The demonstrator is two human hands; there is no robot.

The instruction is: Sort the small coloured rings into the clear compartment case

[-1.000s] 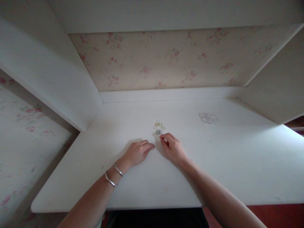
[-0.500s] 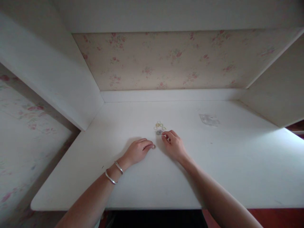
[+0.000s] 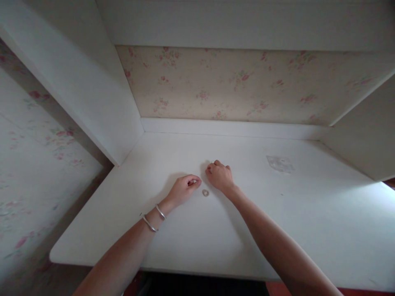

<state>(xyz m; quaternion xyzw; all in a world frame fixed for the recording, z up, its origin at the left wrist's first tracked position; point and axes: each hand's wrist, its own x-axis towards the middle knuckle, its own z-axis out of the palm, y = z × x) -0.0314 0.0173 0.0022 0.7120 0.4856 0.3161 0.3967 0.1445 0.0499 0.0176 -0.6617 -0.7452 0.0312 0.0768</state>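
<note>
A small ring [image 3: 205, 193] is seen lying flat on the white surface [image 3: 308, 213], just in front of the gap between the two hands. The left hand [image 3: 182, 190] is rested on the surface with its fingertips pinched together, what they hold being too small to tell. The right hand [image 3: 219, 176] is curled knuckles-up; whether anything is gripped cannot be told. Two bangles [image 3: 154, 218] are worn on the left wrist.

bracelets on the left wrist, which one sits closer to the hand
The upper bracelet, nearer the left hand; the other bracelet lies further down the forearm.
</note>
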